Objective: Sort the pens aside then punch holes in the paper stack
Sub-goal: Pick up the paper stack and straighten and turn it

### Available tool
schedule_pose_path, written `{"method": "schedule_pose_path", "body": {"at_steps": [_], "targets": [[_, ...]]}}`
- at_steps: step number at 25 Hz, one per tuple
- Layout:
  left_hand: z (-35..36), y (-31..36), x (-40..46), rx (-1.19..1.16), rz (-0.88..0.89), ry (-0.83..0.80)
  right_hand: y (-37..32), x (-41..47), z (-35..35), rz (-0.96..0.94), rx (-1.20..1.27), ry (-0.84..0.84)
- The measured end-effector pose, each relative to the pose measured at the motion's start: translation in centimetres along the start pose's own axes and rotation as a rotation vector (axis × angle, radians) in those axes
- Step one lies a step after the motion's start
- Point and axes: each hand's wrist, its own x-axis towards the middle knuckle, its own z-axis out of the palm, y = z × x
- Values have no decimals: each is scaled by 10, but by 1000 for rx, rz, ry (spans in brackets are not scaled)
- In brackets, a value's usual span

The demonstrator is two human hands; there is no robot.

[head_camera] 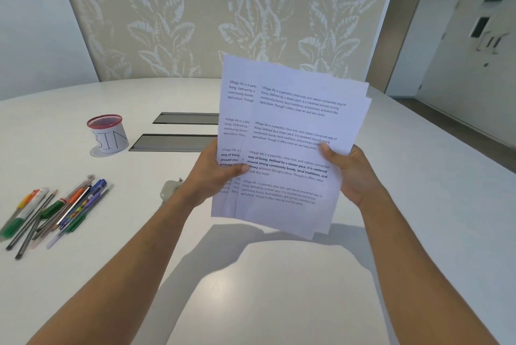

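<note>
Both hands, left hand (216, 170) and right hand (349, 171), pinch one fanned paper stack (290, 143) by its side edges, upright above the worktop (418, 177). Roughly a dozen pens (58, 210) lie heaped far left, near one mesh cup (107, 134).

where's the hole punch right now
In the head view the grey hole punch sits on the white table left of centre, mostly hidden behind the left forearm, between the pile of pens and the held paper stack.
</note>
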Motion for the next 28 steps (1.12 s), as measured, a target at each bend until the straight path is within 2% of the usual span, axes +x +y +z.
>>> {"method": "schedule_pose_path", "body": {"at_steps": [6, 9, 14, 21, 28], "targets": [[-2, 21, 16, 44, 150, 115, -34, 12, 17, -253, -112, -19], [4, 16, 15, 39, 162, 152, -21, 9, 16, -223, -215, -14], [18, -3, 11, -57, 86, 220, 16, -3, 21, -135, -322, 55], [37, -1, 16, -28, 65, 314, 22, -1, 36, -167, -310, 228], [37, 8, 22, -30, 69, 402, 18, 3, 37, -212, -360, 264]]}}
